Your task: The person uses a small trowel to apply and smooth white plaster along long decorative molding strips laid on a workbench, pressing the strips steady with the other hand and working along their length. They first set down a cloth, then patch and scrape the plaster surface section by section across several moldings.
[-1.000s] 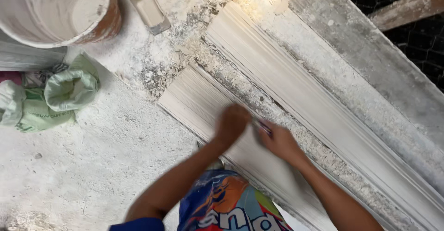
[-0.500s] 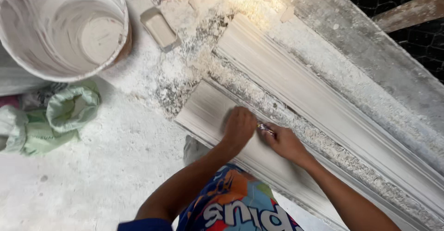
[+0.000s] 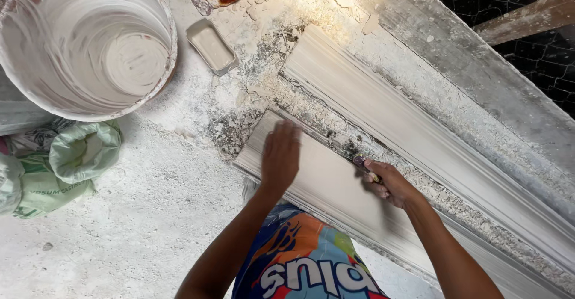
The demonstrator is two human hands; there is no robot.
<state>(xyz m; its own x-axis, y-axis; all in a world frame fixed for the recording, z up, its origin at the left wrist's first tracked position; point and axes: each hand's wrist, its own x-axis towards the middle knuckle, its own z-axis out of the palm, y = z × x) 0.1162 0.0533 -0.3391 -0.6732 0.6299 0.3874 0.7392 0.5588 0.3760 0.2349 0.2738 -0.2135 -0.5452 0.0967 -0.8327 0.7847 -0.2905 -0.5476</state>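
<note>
Since a half second ago: both hands are sliding down and to the right along the short moulding while I am watching the bucket drift up and left in the head view.
Left hand: left hand point(image 3: 280, 158) is pressing flat, fingers spread and closed on nothing, on the short plaster moulding point(image 3: 326, 182).
Right hand: right hand point(image 3: 389, 182) is keeping its grip clamped on a small tool point(image 3: 363, 163), whose tip is working the moulding's far edge.
Moulding's place: it is lying on the dusty surface point(image 3: 132, 215), just beside the long cornice point(image 3: 431, 149).
Progress: I am judging the flat face as looking smooth already; crumbs are lining the seam, so edge cleaning is only partly done.
Around: bucket point(image 3: 84, 41), small tray point(image 3: 211, 46) and green bags point(image 3: 66, 161) are sitting well apart.
</note>
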